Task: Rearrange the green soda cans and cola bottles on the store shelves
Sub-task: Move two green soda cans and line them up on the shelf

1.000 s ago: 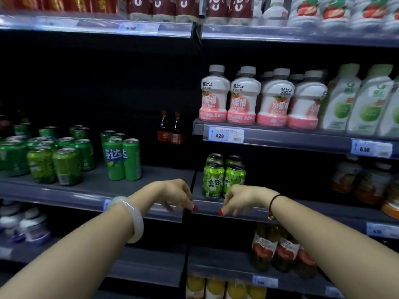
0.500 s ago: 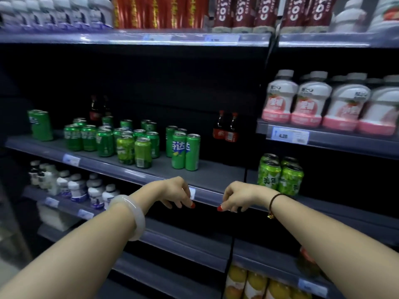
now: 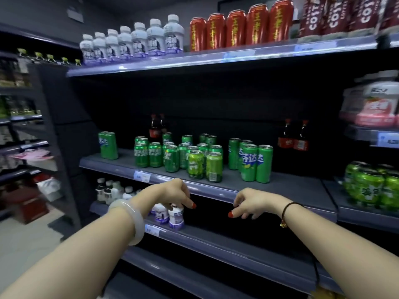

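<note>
Several green soda cans [image 3: 172, 156] stand clustered on the middle shelf [image 3: 291, 188], with a pair of tall green cans [image 3: 255, 162] to their right and another pair [image 3: 108, 145] at the far left. Two cola bottles [image 3: 293, 135] stand at the back right, and two more cola bottles [image 3: 156, 127] behind the cluster. My left hand [image 3: 176, 194] and my right hand [image 3: 251, 202] hang in front of the shelf edge below the cans, fingers loosely curled down, holding nothing and touching no can.
The top shelf carries white bottles [image 3: 131, 43], red cans [image 3: 239, 26] and dark red bottles [image 3: 336, 16]. Small white bottles [image 3: 170, 214] sit on the shelf below my left hand. Round green cans [image 3: 371, 184] and pink-labelled bottles [image 3: 373, 104] fill the right unit. An aisle opens to the left.
The view has swung left and upward, bringing the top shelf and the left aisle into sight. Both hands keep the same hanging pose, holding nothing.
</note>
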`<state>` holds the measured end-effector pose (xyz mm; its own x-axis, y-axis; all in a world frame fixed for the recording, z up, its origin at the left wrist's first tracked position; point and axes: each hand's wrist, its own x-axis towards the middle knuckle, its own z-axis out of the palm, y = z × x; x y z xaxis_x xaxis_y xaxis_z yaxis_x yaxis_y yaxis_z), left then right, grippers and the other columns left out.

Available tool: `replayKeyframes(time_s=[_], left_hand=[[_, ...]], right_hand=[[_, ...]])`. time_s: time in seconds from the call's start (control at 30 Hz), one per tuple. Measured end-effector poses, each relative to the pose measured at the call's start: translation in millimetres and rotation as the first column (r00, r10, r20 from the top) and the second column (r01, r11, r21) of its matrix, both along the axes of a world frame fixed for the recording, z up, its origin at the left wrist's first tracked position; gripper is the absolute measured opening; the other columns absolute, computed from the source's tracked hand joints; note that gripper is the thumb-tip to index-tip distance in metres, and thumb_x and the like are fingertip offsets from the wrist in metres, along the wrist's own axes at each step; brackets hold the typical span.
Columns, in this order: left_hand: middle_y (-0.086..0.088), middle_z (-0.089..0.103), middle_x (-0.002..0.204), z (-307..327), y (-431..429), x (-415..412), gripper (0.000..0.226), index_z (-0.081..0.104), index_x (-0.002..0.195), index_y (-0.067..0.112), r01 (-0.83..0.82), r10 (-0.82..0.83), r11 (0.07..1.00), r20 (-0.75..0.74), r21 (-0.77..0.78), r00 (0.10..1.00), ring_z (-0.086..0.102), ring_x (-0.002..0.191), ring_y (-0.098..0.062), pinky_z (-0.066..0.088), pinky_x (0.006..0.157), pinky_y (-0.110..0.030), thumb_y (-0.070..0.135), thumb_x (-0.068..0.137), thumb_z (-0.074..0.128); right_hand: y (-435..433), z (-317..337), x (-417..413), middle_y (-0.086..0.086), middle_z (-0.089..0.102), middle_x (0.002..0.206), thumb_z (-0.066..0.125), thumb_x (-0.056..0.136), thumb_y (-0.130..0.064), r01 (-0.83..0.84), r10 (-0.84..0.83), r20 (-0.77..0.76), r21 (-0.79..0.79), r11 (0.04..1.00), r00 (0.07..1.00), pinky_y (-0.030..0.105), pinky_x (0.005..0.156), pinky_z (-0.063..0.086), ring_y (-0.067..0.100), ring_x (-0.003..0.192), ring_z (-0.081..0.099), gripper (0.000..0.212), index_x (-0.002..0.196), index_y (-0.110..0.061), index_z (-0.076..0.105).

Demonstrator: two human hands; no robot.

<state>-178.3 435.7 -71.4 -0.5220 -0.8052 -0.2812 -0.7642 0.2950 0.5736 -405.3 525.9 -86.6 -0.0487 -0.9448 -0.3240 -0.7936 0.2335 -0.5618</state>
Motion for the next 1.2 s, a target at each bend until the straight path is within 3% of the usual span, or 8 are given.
replayKeyframes(time_s=[0.1,0.27,0.37,0.5,0.67,0.87,1.07,1.2], left_hand=[[-0.006,0.067,0.092,1,-21,26,0.029,0.063,0.106,0.008,-0.01,0.01,1.0,0.004,-0.01,1.0,0.062,0.087,-0.016,0.053,0.075,-0.033,0.025,0.084,0.07],[0.001,0.062,0.073,7,-64,41,0.017,0.063,0.095,0.011,-0.01,0.01,1.0,-0.026,-0.029,1.0,0.058,0.064,-0.007,0.049,0.064,-0.027,0.021,0.084,0.071],[0.001,0.06,0.071,11,-95,46,0.02,0.063,0.098,0.01,-0.025,0.022,0.998,-0.039,-0.061,0.999,0.058,0.064,-0.008,0.053,0.066,-0.03,0.021,0.083,0.071],[-0.003,0.064,0.09,16,-141,56,0.036,0.06,0.111,0.009,-0.056,0.052,0.992,-0.037,-0.116,0.998,0.063,0.087,-0.017,0.058,0.08,-0.035,0.026,0.082,0.073],[-0.012,0.066,0.108,30,-196,71,0.035,0.062,0.113,0.005,-0.123,0.109,0.975,-0.082,-0.185,0.991,0.061,0.092,-0.02,0.055,0.082,-0.036,0.022,0.083,0.071],[-0.007,0.063,0.091,32,-260,100,0.03,0.061,0.106,0.008,-0.188,0.172,0.966,-0.102,-0.176,0.98,0.061,0.08,-0.017,0.056,0.081,-0.037,0.02,0.081,0.073],[-0.002,0.056,0.076,46,-324,131,0.033,0.062,0.109,0.004,-0.205,0.186,0.958,-0.109,-0.2,0.976,0.056,0.069,-0.016,0.055,0.063,-0.032,0.016,0.081,0.074],[0.001,0.056,0.074,49,-372,150,0.032,0.064,0.107,0.008,-0.18,0.166,0.958,-0.082,-0.223,0.983,0.055,0.065,-0.01,0.055,0.067,-0.031,0.02,0.079,0.075]], right_hand=[[-23,3,27,0.002,0.063,0.103,0.068,0.087,-0.029,-0.018,0.018,0.001,-0.001,1.0,1.0,0.035,0.086,0.054,0.019,0.099,0.064,0.045,0.123,-0.006,0.054],[-73,18,54,0.006,0.067,0.098,0.068,0.086,-0.032,-0.044,0.043,-0.036,-0.036,0.998,0.998,0.028,0.068,0.051,0.017,0.087,0.062,0.042,0.116,-0.004,0.059],[-108,27,67,0.009,0.066,0.105,0.067,0.087,-0.032,-0.076,0.073,-0.068,-0.043,0.996,0.995,0.029,0.072,0.052,0.017,0.086,0.061,0.046,0.121,-0.004,0.057],[-156,36,81,0.003,0.063,0.095,0.068,0.086,-0.033,-0.12,0.111,-0.095,-0.093,0.989,0.989,0.025,0.066,0.051,0.012,0.08,0.061,0.047,0.12,-0.003,0.056],[-218,51,92,0.005,0.066,0.095,0.068,0.086,-0.032,-0.142,0.127,-0.101,-0.156,0.977,0.987,0.031,0.07,0.053,0.02,0.093,0.066,0.046,0.119,-0.004,0.056],[-283,57,122,0.005,0.068,0.101,0.067,0.088,-0.029,-0.181,0.165,-0.115,-0.145,0.973,0.98,0.034,0.081,0.056,0.019,0.098,0.067,0.038,0.118,-0.007,0.058],[-346,69,150,0.005,0.069,0.096,0.069,0.086,-0.03,-0.166,0.147,-0.114,-0.177,0.97,0.983,0.033,0.076,0.055,0.022,0.098,0.068,0.038,0.114,-0.007,0.06],[-385,70,168,-0.003,0.061,0.087,0.071,0.084,-0.028,-0.105,0.086,-0.1,-0.206,0.973,0.991,0.032,0.075,0.056,0.016,0.089,0.065,0.044,0.119,-0.006,0.056]])
